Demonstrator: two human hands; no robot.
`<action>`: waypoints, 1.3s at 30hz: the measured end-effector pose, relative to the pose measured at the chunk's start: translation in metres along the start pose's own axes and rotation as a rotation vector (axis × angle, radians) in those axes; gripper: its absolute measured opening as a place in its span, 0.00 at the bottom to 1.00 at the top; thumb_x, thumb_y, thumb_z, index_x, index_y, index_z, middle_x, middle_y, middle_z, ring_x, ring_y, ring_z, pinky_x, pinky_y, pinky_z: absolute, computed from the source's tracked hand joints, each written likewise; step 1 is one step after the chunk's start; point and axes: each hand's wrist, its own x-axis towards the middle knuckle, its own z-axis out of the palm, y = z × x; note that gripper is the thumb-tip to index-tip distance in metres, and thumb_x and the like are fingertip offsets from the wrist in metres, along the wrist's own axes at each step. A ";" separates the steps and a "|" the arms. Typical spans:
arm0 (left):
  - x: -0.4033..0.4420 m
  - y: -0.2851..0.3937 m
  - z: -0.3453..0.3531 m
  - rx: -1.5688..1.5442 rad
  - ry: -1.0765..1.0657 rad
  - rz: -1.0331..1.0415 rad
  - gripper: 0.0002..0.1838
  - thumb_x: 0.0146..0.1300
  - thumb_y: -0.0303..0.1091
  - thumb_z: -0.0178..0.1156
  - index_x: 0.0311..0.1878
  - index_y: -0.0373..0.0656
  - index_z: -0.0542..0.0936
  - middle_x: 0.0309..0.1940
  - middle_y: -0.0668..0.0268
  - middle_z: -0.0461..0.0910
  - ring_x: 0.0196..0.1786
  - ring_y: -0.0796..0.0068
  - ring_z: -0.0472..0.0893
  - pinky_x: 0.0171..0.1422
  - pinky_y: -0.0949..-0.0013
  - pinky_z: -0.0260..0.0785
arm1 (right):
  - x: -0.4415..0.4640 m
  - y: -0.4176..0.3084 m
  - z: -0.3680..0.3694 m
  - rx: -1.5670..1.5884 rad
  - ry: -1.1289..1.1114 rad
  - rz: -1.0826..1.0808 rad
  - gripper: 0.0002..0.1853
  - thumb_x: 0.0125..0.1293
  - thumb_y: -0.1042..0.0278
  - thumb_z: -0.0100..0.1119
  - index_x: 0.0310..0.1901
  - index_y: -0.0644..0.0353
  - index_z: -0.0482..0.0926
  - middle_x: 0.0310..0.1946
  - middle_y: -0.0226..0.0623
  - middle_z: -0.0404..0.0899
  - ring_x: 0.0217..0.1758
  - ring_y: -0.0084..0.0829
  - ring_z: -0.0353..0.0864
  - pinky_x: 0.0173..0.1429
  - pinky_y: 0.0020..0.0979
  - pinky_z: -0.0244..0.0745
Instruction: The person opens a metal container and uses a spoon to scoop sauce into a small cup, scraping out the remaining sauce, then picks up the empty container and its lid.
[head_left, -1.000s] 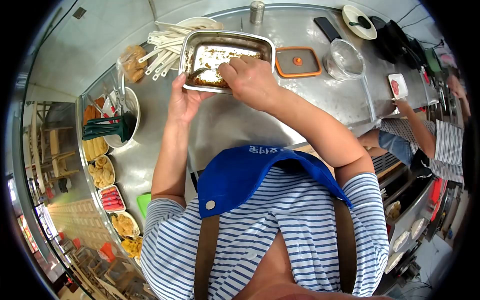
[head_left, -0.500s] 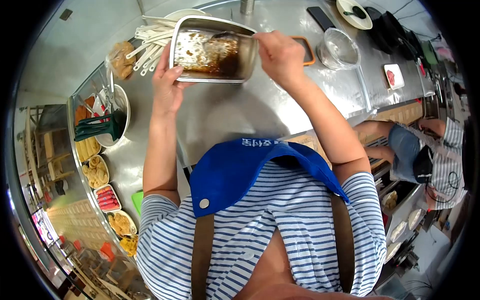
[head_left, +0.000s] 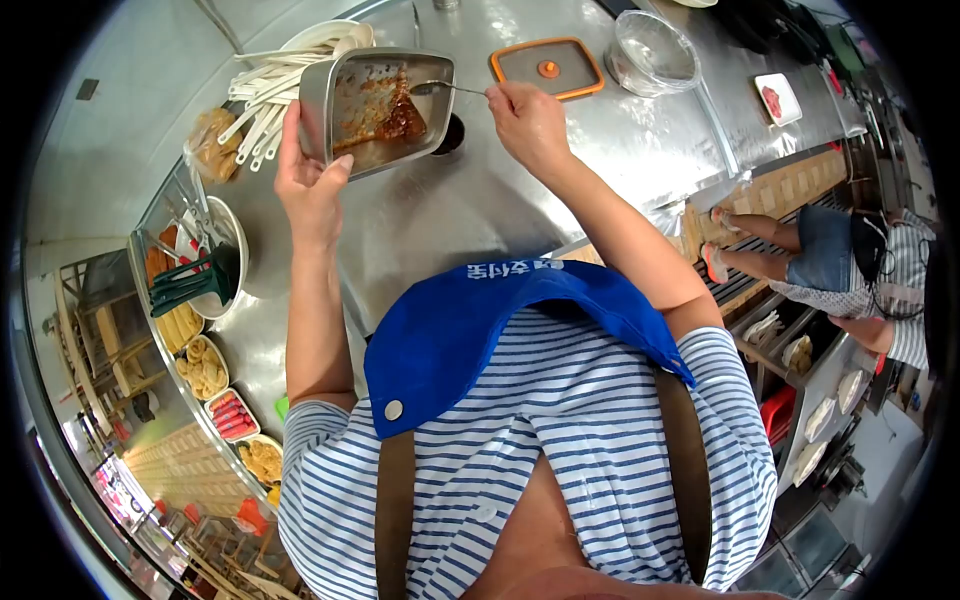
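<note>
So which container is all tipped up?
The rectangular steel container, tilted in the left hand. The round clear tub and the white bowl of tools stand upright on the counter.

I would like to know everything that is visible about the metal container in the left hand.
The metal container is silvery, rectangular and deep, with rounded corners and a narrow rim. Reddish-brown sauce clings inside, with thinner smears around it. It is tilted, its opening turned towards the camera. The left hand grips its left end, thumb near the lower corner. A utensil from the right hand reaches inside; whether it touches the metal is unclear.
</note>
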 end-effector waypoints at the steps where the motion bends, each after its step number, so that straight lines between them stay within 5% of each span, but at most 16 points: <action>1: 0.000 0.001 0.001 0.001 0.000 -0.002 0.41 0.45 0.16 0.55 0.67 0.33 0.54 0.63 0.58 0.59 0.61 0.69 0.67 0.60 0.70 0.63 | 0.000 0.003 0.007 0.001 -0.001 0.001 0.09 0.60 0.64 0.52 0.29 0.59 0.78 0.26 0.44 0.76 0.31 0.46 0.75 0.35 0.43 0.68; 3: -0.001 0.001 0.005 0.051 -0.028 0.067 0.42 0.44 0.16 0.56 0.67 0.33 0.54 0.62 0.57 0.60 0.61 0.69 0.66 0.61 0.70 0.61 | 0.003 0.005 0.019 0.058 0.175 -0.137 0.07 0.59 0.69 0.54 0.38 0.56 0.79 0.26 0.41 0.75 0.28 0.42 0.75 0.32 0.36 0.69; 7: 0.001 0.001 0.009 0.075 -0.031 0.088 0.43 0.43 0.15 0.57 0.67 0.32 0.54 0.63 0.57 0.59 0.61 0.69 0.66 0.63 0.70 0.59 | 0.014 0.005 0.037 -0.020 0.195 -0.239 0.11 0.51 0.74 0.56 0.37 0.54 0.80 0.22 0.39 0.71 0.31 0.41 0.72 0.33 0.40 0.68; 12: 0.002 0.001 0.013 0.101 -0.046 0.079 0.42 0.43 0.13 0.56 0.66 0.33 0.55 0.63 0.57 0.58 0.60 0.71 0.67 0.51 0.76 0.69 | 0.019 0.019 0.051 -0.200 0.209 -0.497 0.23 0.41 0.78 0.59 0.43 0.48 0.80 0.22 0.33 0.67 0.29 0.36 0.69 0.32 0.36 0.67; 19: 0.001 -0.010 0.006 0.215 -0.087 0.104 0.43 0.42 0.14 0.58 0.66 0.35 0.56 0.62 0.59 0.59 0.55 0.74 0.70 0.43 0.79 0.71 | 0.001 0.036 0.044 -0.258 0.135 -0.615 0.21 0.43 0.75 0.58 0.43 0.45 0.79 0.24 0.28 0.67 0.30 0.31 0.69 0.32 0.33 0.65; 22: -0.002 -0.011 0.008 0.219 -0.113 0.082 0.43 0.44 0.13 0.55 0.68 0.34 0.52 0.64 0.58 0.57 0.63 0.70 0.63 0.56 0.76 0.64 | -0.008 0.040 0.033 -0.321 0.125 -0.641 0.19 0.45 0.73 0.57 0.42 0.45 0.79 0.24 0.26 0.68 0.30 0.30 0.69 0.32 0.32 0.65; 27: -0.004 -0.009 0.010 0.311 -0.089 0.077 0.44 0.43 0.12 0.55 0.68 0.34 0.52 0.63 0.60 0.59 0.58 0.76 0.66 0.41 0.83 0.65 | -0.014 0.049 0.027 -0.358 0.109 -0.631 0.15 0.46 0.73 0.57 0.39 0.50 0.78 0.22 0.26 0.70 0.29 0.28 0.71 0.33 0.29 0.67; 39: -0.004 -0.010 0.013 0.358 -0.116 0.095 0.43 0.43 0.15 0.58 0.67 0.33 0.54 0.63 0.58 0.59 0.58 0.74 0.67 0.42 0.83 0.64 | 0.006 0.042 0.048 -0.349 0.153 -0.800 0.16 0.46 0.74 0.56 0.40 0.51 0.78 0.23 0.26 0.70 0.27 0.28 0.71 0.28 0.30 0.68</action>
